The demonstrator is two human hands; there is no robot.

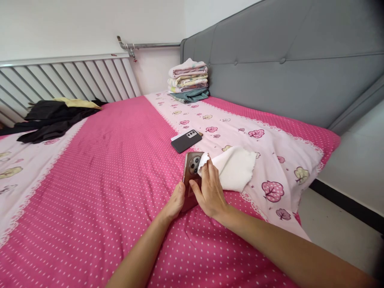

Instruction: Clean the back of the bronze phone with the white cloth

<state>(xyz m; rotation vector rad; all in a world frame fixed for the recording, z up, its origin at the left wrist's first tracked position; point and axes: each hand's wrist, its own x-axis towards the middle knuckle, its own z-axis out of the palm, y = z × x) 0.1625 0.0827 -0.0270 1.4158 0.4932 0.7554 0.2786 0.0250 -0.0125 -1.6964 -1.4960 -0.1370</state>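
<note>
A brownish smartphone (190, 164) with a round camera block is tilted up off the bed, its back toward me. My left hand (176, 200) grips it along the left edge; the thumb shows, the other fingers are hidden behind it. My right hand (211, 192) presses a white cloth (238, 170) against the upper right of the phone's back, beside the camera block. The cloth's loose part drapes to the right onto the bedsheet. Just beyond lies a black phone (186, 141) with its camera side up, over something white and flat.
The bed has a pink dotted sheet (129, 160) with tree-print bands. Folded cloths (188, 80) are stacked against the grey headboard (255, 60). Dark clothes (51, 116) lie at the left, before a white radiator (75, 76). A pipe (156, 45) runs along the wall.
</note>
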